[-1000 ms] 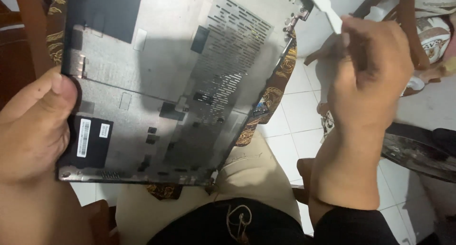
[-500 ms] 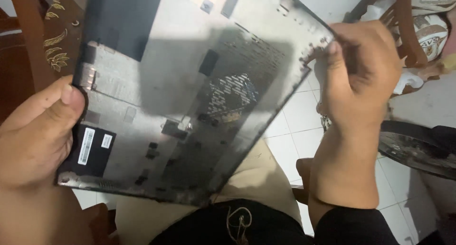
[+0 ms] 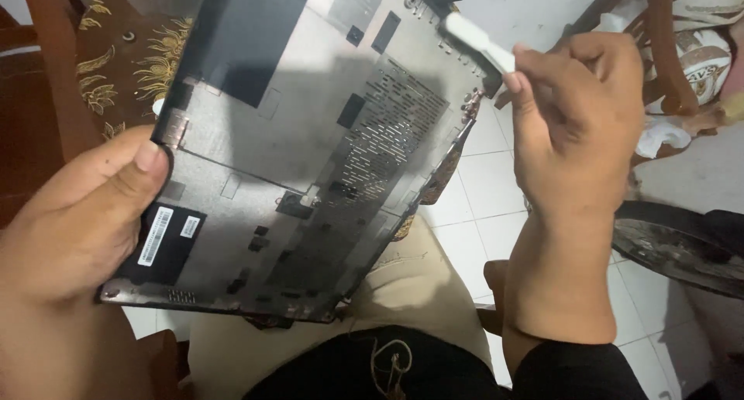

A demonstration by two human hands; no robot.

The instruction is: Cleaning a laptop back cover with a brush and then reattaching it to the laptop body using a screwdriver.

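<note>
Head view, only one angle to go on. Left hand (image 3: 77,222) was clamped on the lower left corner of a laptop bottom cover (image 3: 310,152), thumb pressed flat on the inner face and the other fingers hidden behind the panel, so it was a pinch grip on the edge. That looked like the reason the cover could sit tilted up in the air above the lap instead of lying on any surface: held that way, the inner side faced the camera and the far corner came within easy reach of the other hand.

Right hand (image 3: 577,129) was up at the cover's far right corner, fingers curled shut around a white plastic tool (image 3: 477,37), pinching it near the back end. The flat tip stuck out up and left of the knuckles and sat right at the rim of the cover; couldn't tell if it was actually touching or just beside it. Angled like that, it looked lined up to work along the edge.

Vent slots (image 3: 391,132) ran across the middle of the panel, between the two hands, and a white label (image 3: 155,236) sat just right of the left thumb. Below the hands were beige trousers (image 3: 411,291) and a white tiled floor (image 3: 480,183). Dark wooden chair (image 3: 54,74) stood behind the left hand.
</note>
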